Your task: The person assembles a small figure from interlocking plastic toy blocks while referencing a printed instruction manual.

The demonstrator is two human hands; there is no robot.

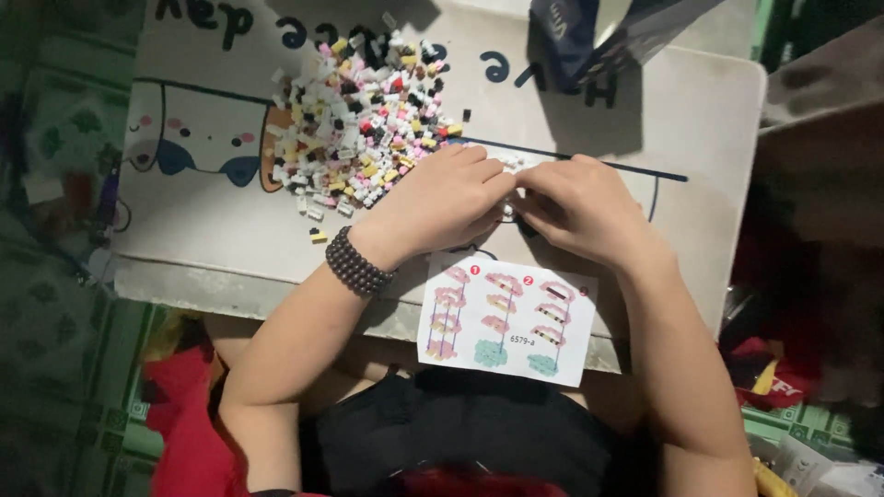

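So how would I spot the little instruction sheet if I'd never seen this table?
Find the pale cartoon-printed board under the heap of tiny bricks. At its near edge, just below the two hands, lies the instruction sheet. It is the only flat white paper there, printed with pink and mint building steps.

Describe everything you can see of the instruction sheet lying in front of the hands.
The instruction sheet is a small white paper rectangle, lying flat and slightly skewed at the near edge of the table, partly overhanging it. It shows three numbered step drawings of stacked pink layers on thin stems, with pale green bases. Its top edge lies just below the left hand and right hand; whether they touch it is unclear.
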